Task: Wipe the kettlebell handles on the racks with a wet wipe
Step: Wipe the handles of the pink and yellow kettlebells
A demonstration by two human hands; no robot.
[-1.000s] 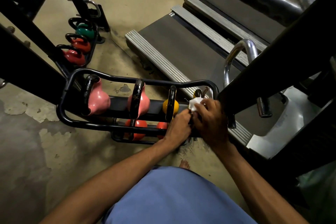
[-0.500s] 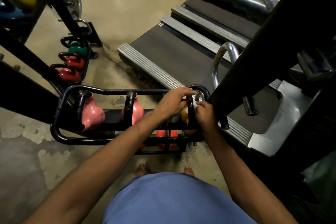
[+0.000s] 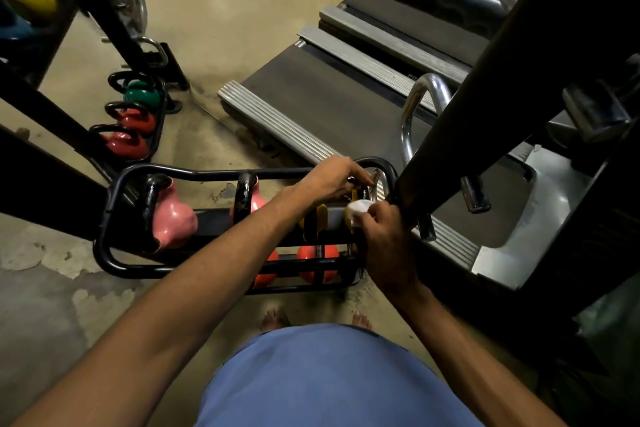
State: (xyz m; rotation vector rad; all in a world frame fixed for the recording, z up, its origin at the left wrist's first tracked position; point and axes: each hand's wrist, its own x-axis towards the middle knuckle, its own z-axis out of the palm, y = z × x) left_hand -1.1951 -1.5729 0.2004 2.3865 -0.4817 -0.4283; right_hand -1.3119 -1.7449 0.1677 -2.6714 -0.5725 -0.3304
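A low black rack (image 3: 114, 253) holds two pink kettlebells (image 3: 173, 218) with black handles, small yellow ones (image 3: 320, 217) and orange ones (image 3: 317, 262) below. At the rack's right end my right hand (image 3: 384, 236) grips a white wet wipe (image 3: 358, 210) pressed against the handle of a small yellow kettlebell. My left hand (image 3: 332, 178) reaches across and pinches the top of that same kettlebell handle, by the rack's far rail. The handle itself is mostly hidden by both hands.
A second rack (image 3: 138, 114) at the left carries a green and two red kettlebells. A treadmill (image 3: 311, 94) lies just beyond the rack. A dark slanted machine beam (image 3: 485, 114) crosses close over my right hand. My bare feet stand on the concrete floor (image 3: 52, 305).
My left hand moved from the near rail up to the far side of the rack's right end. My right hand with the wipe stayed at the small yellow kettlebell.
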